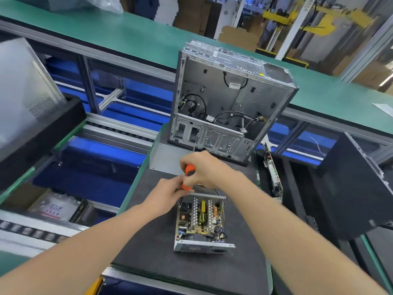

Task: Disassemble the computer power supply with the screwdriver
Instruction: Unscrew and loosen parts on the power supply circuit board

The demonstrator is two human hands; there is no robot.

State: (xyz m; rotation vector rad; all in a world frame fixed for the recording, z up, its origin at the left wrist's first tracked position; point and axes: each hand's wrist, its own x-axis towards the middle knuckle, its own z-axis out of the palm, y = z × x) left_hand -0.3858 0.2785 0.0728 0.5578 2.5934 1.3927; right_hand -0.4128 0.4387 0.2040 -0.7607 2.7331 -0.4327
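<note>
The power supply [201, 220] lies toward the front edge of the dark tabletop [148, 241]. Its lid is off, and the board, coils and capacitors sit in the open metal shell. Just over its far rim, the left hand [168, 191] has its grip pinched on the low end of the orange screwdriver [188, 170]. The right hand [204, 169] has its grip clamped round the handle. Shaft and tip are hidden, perhaps at the rim. Behind lies a grey metal cover [168, 156], then an open computer case [225, 99] upright at the far edge.
</note>
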